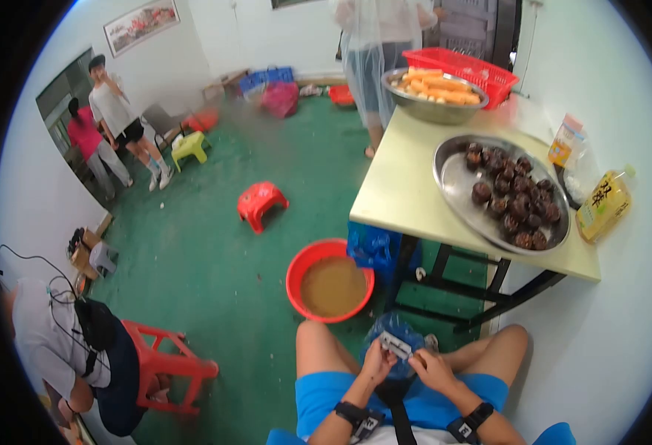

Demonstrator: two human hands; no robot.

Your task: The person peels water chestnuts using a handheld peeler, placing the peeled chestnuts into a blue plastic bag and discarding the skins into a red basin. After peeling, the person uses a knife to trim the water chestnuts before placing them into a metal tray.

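Note:
Between my knees, my left hand (378, 361) is closed on one end of a small white and grey object (396, 345), which looks like a peeler or a small box. My right hand (431, 371) is closed near its other end, with a small brownish item that is too small to make out at the fingertips. Just beneath and behind both hands lies a blue plastic bag (391, 323). Farther forward, a red basin (294, 291) of murky brown water stands on the floor.
The table (385, 182) at right holds a tray (459, 196) of dark round items, a bowl (436, 111) of peeled orange sticks, a red basket (489, 70) and an oil bottle (604, 206). A person sits at left on a red stool (170, 363); others stand farther back. Another red stool (261, 200) is ahead.

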